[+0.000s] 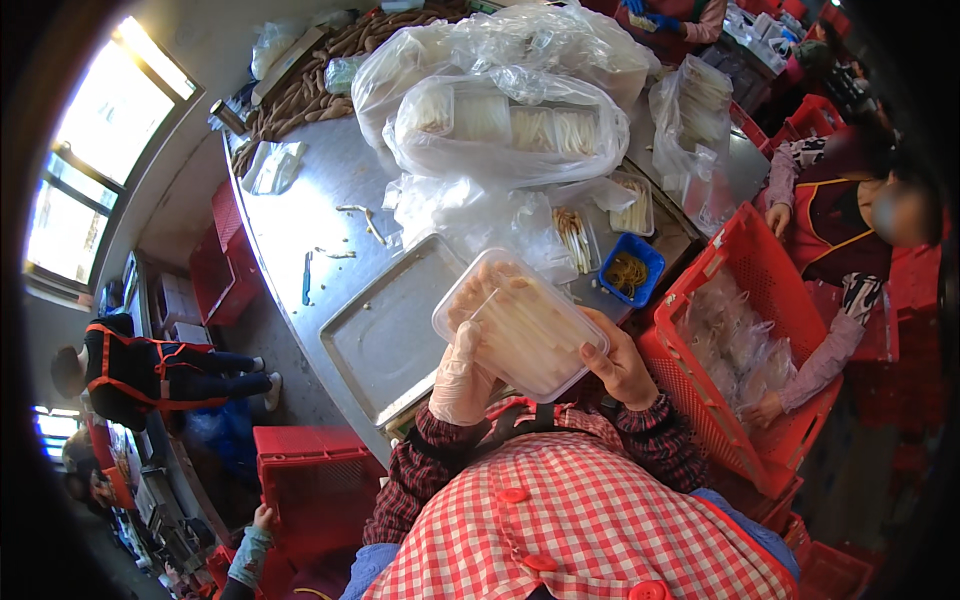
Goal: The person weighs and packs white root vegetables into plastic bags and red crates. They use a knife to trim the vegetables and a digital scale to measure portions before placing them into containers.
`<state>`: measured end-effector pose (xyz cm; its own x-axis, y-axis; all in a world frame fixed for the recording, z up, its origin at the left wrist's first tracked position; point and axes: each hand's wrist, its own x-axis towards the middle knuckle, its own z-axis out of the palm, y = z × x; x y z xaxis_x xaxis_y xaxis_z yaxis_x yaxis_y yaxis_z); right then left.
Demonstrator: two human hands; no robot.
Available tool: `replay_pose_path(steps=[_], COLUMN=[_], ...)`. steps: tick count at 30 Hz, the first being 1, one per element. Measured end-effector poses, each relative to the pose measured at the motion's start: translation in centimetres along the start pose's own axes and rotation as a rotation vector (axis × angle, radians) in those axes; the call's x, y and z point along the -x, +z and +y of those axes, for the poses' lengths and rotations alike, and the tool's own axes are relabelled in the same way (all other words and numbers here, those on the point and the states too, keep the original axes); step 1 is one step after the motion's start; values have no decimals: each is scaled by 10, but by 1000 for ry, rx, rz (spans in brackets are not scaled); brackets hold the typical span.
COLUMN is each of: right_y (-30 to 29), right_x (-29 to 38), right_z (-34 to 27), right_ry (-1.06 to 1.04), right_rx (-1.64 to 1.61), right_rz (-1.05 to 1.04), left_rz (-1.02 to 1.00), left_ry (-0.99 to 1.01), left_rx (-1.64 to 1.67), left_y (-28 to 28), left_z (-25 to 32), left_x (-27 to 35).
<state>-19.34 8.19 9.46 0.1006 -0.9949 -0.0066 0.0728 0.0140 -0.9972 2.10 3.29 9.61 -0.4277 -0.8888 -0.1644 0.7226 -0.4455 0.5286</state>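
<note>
Both my hands hold a clear plastic food container tilted in front of my chest. Long pale peeled sticks fill it, with browner pieces towards its far-left end. My left hand, in a thin whitish glove, grips the near-left side with a finger lying over the top. Bare, my right hand clasps the right end, thumb on top; the fingers beneath are hidden. Under and left of the container, a shallow metal tray rests on the metal table.
A blue basket of rubber bands stands near the table's right edge. Beyond lies a large plastic bag of filled containers. A blue-handled knife lies left. At right, a co-worker's hand reaches into a red crate of bagged goods.
</note>
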Motion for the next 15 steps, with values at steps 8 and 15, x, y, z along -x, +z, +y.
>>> replay_pose_path(steps=[8, 15], right_y=[-8, -9], right_x=[7, 17], right_z=[-7, 3], right_ry=[5, -30], right_rx=[11, -227], right_rz=[-65, -166], left_rz=[61, 180], left_ry=[-15, -208], left_rx=[-172, 181], left_y=[-3, -12], left_z=[-4, -16], left_x=[4, -5])
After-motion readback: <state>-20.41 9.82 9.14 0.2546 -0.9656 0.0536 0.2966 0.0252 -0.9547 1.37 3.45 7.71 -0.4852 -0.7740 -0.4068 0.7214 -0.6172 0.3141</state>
